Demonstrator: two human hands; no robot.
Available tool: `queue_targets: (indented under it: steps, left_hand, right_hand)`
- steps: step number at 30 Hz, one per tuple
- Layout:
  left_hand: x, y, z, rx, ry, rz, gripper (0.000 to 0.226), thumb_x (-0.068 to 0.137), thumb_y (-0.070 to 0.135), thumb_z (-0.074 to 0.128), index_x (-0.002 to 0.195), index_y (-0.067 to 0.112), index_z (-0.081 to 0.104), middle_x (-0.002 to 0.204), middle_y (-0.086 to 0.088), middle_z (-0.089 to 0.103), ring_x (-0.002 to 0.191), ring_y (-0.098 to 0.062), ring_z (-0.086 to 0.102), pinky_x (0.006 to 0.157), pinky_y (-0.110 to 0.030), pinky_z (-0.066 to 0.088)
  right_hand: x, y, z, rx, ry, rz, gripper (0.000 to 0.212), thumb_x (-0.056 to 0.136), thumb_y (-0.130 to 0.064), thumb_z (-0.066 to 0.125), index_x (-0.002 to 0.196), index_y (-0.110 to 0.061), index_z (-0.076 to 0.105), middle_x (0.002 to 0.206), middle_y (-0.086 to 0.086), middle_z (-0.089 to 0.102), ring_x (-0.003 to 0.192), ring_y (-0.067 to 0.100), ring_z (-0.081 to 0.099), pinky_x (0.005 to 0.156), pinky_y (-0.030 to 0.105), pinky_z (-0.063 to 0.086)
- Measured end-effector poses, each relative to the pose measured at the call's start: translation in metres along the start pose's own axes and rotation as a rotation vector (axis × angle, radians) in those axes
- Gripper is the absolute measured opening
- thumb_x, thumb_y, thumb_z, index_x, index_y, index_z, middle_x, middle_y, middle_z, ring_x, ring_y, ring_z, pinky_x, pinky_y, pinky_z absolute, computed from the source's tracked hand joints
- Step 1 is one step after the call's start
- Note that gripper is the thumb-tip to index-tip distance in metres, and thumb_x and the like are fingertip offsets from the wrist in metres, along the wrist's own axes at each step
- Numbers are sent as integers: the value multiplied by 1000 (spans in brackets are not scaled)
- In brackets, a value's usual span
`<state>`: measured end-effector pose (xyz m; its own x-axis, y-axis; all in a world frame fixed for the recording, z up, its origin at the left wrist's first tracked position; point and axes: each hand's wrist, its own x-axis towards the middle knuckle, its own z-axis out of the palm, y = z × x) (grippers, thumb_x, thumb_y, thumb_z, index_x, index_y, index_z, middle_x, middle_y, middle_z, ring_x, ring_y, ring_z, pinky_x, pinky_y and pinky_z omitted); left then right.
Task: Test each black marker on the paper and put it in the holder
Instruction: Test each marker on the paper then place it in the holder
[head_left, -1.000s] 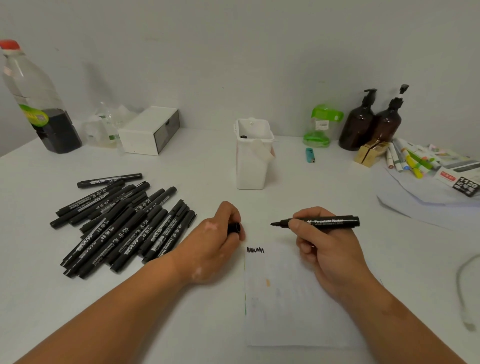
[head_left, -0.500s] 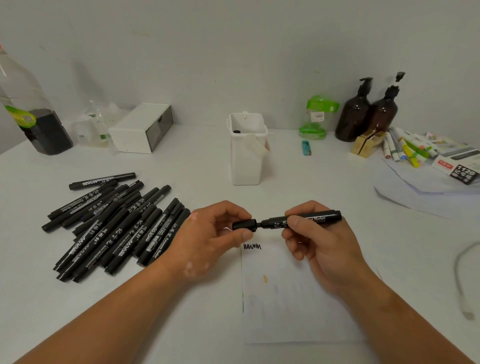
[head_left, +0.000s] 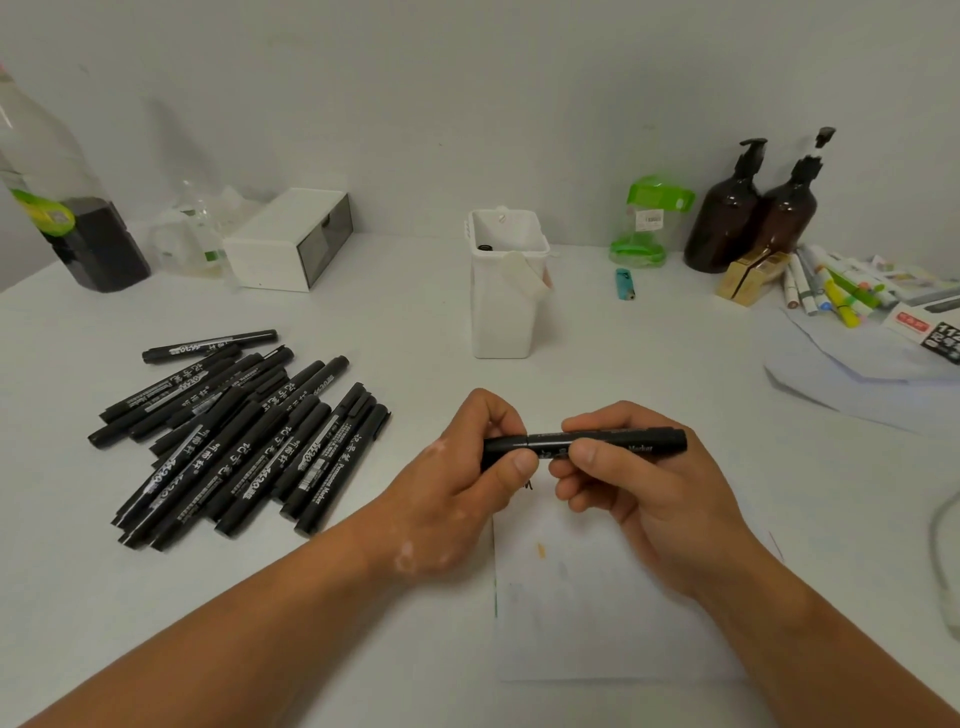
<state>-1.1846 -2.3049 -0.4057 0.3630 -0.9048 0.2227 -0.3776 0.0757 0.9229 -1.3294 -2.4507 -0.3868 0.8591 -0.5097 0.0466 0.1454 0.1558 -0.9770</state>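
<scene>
both hands (head_left: 467, 467) (head_left: 639, 483) pinch the capped marker (head_left: 623, 440) between them.

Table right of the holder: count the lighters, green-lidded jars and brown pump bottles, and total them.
Lighter: 1
Green-lidded jar: 1
Brown pump bottles: 2
Total: 4

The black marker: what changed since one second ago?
The left hand moved the black plastic cap rightwards onto the black permanent marker held by the right hand; it is now capped. The pile of black markers and the white plastic holder stayed put.
</scene>
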Motion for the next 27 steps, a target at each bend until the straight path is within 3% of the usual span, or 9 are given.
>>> queue_targets:
  steps: [6, 9, 12, 16, 19, 21, 23, 25, 27]
  left_hand:
    - [-1, 6, 0, 28, 26, 56, 15, 92, 48, 50, 94, 36, 42, 72, 12, 51, 65, -11, 45, 63, -44, 44]
    - [-2, 4, -1, 61, 39, 79, 17, 93, 50, 50, 94, 36, 41, 71, 11, 50, 64, -11, 44, 60, -38, 42]
    - [-1, -1, 0, 94, 20, 41, 18, 93, 52, 49, 94, 36, 41, 67, 14, 49, 61, -8, 42, 59, -28, 39]
    - [6, -3, -3, -53, 29, -25, 17, 90, 45, 57, 91, 32, 48, 67, 9, 51, 63, -16, 46, 63, -39, 42]
    - [8, -4, -16, -136, 112, -37, 14, 89, 34, 64, 89, 24, 55, 66, 1, 52, 61, -19, 48, 62, -35, 44]
    - [7, -6, -24, -180, 161, -63, 16, 85, 29, 68, 91, 17, 59, 64, -5, 51, 59, -20, 48, 59, -33, 44]
    - [7, -6, -28, -220, 209, -81, 21, 81, 26, 72, 92, 11, 62, 61, -5, 53, 57, -21, 51, 58, -32, 46]
    - [8, -3, -29, -253, 234, -74, 21, 79, 22, 74, 92, 9, 64, 57, 1, 56, 53, -20, 53, 57, -30, 47]
    - [8, 0, -28, -293, 236, -49, 19, 77, 20, 77, 89, 10, 65, 57, 2, 60, 51, -19, 54, 55, -28, 48]
  right_hand:
    - [0, -4, 3, 54, -38, 1, 32, 68, -29, 90, 95, -15, 81, 80, 23, 76, 67, 26, 75, 62, 27, 60]
    - [0, -3, 4, 87, -57, 4, 48, 61, -41, 95, 97, -12, 81, 80, 22, 76, 67, 26, 75, 62, 28, 60]
    - [1, -1, 1, 44, -28, 37, 36, 66, -32, 90, 95, -13, 81, 77, 20, 75, 65, 25, 72, 60, 27, 58]
    - [4, -5, -11, -38, -6, 33, 45, 63, -38, 92, 98, -12, 80, 70, 12, 66, 61, 20, 61, 54, 26, 51]
    - [3, -13, -24, -14, 63, -19, 32, 65, -26, 87, 93, -13, 80, 73, 13, 69, 60, 22, 61, 52, 27, 52]
    - [1, -19, -24, -259, 80, -65, 20, 71, -24, 82, 90, -19, 78, 73, 15, 73, 61, 25, 66, 57, 31, 55]
    - [1, -22, -20, -665, 69, -80, 19, 77, -22, 85, 90, -31, 74, 78, 2, 76, 70, 17, 70, 69, 28, 57]
    - [3, -26, -9, -1074, 57, -107, 19, 78, -45, 77, 94, -49, 67, 87, -18, 74, 88, -2, 65, 73, 14, 47]
    - [8, -32, 11, -1255, 8, -172, 23, 75, -60, 69, 96, -58, 59, 91, -29, 66, 99, -10, 54, 69, 11, 41]
